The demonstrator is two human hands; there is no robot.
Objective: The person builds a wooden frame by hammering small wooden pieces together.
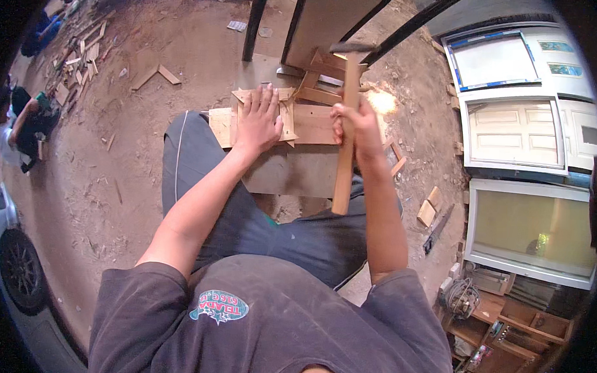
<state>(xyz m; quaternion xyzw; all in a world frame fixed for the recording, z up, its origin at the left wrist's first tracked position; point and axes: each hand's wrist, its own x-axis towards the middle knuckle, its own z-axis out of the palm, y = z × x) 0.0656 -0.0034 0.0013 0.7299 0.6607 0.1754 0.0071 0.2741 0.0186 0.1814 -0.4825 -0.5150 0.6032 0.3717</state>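
My right hand (357, 126) is wrapped round the wooden handle of a hammer (343, 181), raised upright with its dark head at the top. Flat on a small frame of pale wooden strips (288, 124) lies my left hand (261, 123), fingers stretched out across its upper edge. The frame rests on a wider wooden board (312, 124) in front of my bent legs. Just beyond the board, short wood pieces (318, 95) are stacked beside the dark metal legs.
Dark metal posts (257, 24) stand ahead. Wood offcuts (86, 61) and an angled pair of strips (158, 76) litter the dirt floor. A handsaw (437, 231) lies at right, near framed panels (514, 128) and a shelf (517, 339). At left are a person (24, 121) and a car (20, 262).
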